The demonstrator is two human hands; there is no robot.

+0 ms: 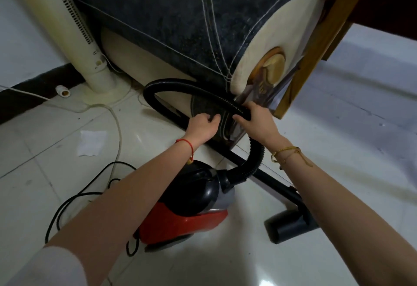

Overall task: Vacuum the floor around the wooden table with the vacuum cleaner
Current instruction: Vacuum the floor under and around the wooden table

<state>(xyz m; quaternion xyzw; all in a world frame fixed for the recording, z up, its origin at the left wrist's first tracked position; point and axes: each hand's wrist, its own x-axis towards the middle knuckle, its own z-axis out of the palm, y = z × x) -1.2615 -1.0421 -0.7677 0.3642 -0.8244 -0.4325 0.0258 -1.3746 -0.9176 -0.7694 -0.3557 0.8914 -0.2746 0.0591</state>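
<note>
A red and black canister vacuum cleaner (187, 206) sits on the white tiled floor in front of me. Its black ribbed hose (180, 84) loops up from the canister and arcs against the sofa's side. The rigid black tube (266, 177) lies along the floor and ends in the floor head (291, 224) at lower right. My right hand (255, 123) is closed around the hose end at the sofa's corner. My left hand (203, 127) curls on the tube just left of it. The wooden table (316, 48) edge shows at upper right.
A dark blue and cream sofa (180, 26) fills the top. A cream tower fan (67, 26) stands at left with a white cable (117, 132) trailing. The vacuum's black cord (74, 197) coils at lower left. A white paper scrap (91, 143) lies on the tiles.
</note>
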